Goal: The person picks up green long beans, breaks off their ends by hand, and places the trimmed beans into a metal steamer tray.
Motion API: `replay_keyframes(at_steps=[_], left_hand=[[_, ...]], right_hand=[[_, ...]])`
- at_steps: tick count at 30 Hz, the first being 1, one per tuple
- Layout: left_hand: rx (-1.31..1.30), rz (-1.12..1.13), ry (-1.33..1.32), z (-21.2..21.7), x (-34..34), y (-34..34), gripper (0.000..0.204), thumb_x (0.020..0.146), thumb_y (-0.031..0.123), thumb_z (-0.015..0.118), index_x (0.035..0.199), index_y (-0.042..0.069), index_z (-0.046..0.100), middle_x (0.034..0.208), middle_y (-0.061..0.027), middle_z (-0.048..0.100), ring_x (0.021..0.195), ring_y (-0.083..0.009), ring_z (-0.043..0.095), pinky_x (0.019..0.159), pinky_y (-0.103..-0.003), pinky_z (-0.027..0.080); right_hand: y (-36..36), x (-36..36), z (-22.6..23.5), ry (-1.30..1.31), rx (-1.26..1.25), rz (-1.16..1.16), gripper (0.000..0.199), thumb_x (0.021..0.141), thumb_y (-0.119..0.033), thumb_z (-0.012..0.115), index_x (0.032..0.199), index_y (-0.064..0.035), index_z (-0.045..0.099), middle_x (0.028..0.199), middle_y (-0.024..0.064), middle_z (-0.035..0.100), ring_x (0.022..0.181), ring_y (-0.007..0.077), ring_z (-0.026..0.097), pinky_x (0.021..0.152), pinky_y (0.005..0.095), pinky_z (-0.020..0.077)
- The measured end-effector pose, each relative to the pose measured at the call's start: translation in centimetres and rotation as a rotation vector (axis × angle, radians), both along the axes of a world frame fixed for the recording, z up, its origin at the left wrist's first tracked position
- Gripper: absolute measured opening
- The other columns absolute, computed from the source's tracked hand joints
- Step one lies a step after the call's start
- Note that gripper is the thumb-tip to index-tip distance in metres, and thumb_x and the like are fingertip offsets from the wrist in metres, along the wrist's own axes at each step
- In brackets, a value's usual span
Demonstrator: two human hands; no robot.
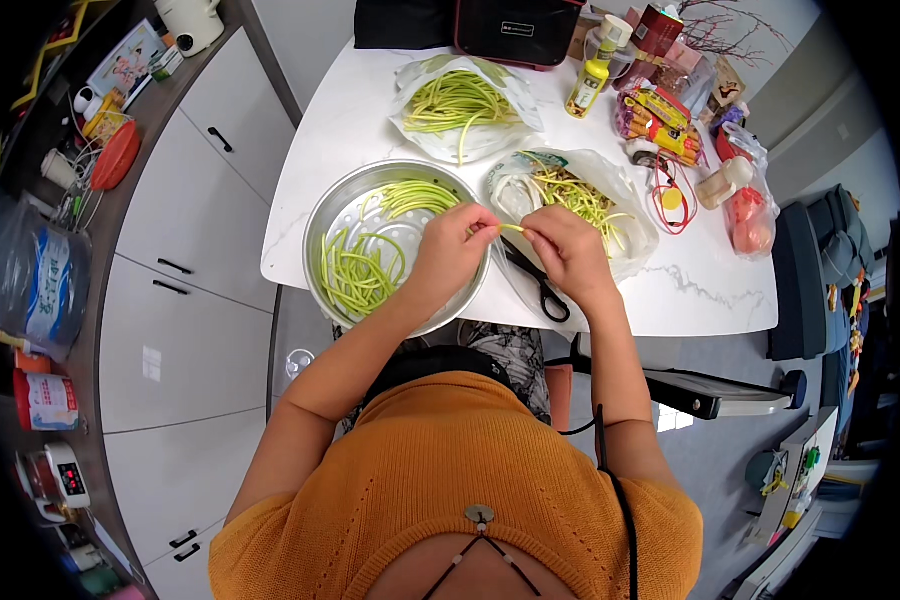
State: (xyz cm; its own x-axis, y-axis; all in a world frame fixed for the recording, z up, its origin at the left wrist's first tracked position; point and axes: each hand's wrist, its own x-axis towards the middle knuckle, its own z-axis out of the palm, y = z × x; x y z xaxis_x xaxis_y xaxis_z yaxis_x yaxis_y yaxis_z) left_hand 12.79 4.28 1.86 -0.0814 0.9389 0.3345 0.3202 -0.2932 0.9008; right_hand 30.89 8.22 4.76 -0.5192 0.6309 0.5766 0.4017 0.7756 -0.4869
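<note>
Between my two hands a thin green garlic scape (pixel 511 228) is stretched, pinched by the fingertips at both ends. My left hand (pixel 454 250) is closed on one end, above the right rim of a round metal steamer pan (pixel 315 215) with holes in its base. My right hand (pixel 573 252) pinches the other end, beside an open plastic bag (pixel 635 225) of scape trimmings (pixel 570 192). Cut pieces (pixel 362 275) lie in the pan in two heaps. Farther back, another plastic bag (pixel 530 118) holds long whole scapes (pixel 460 103). Black-handled scissors (pixel 553 303) lie partly under my right hand.
On the white marbled table (pixel 710 290) stand a yellow-green bottle (pixel 590 80), packs of sausages (pixel 660 125), a jar (pixel 725 183) and a bag of red fruit (pixel 750 220). A black box-shaped appliance (pixel 518 35) sits at the back. Cabinets (pixel 185 340) line the left.
</note>
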Motion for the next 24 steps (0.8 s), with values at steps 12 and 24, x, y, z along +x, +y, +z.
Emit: replay_keyframes(at_steps=[12, 24], left_hand=[[-0.165, -0.135, -0.138, 0.4, 2.0, -0.4, 0.011, 0.082, 0.007, 0.066, 0.087, -0.001, 0.06, 0.078, -0.0031, 0.061, 0.068, -0.0079, 0.054, 0.061, -0.023, 0.045], [-0.193, -0.141, -0.284, -1.1, 1.7, 0.2, 0.01, 0.086, 0.005, 0.061, 0.095, 0.0, 0.06, 0.086, -0.0003, 0.061, 0.079, -0.0063, 0.055, 0.072, -0.02, 0.045]], right_hand=[[-0.8, -0.8, -1.2, 0.327, -0.143, -0.143, 0.008, 0.083, -0.003, 0.062, 0.09, -0.0002, 0.065, 0.081, 0.0073, 0.062, 0.064, 0.0134, 0.056, 0.055, 0.0237, 0.0441], [0.5, 0.1, -1.7, 0.812, -0.806, 0.03, 0.014, 0.088, -0.008, 0.06, 0.101, -0.0013, 0.06, 0.079, -0.0015, 0.058, 0.063, 0.0041, 0.05, 0.051, 0.0179, 0.0411]])
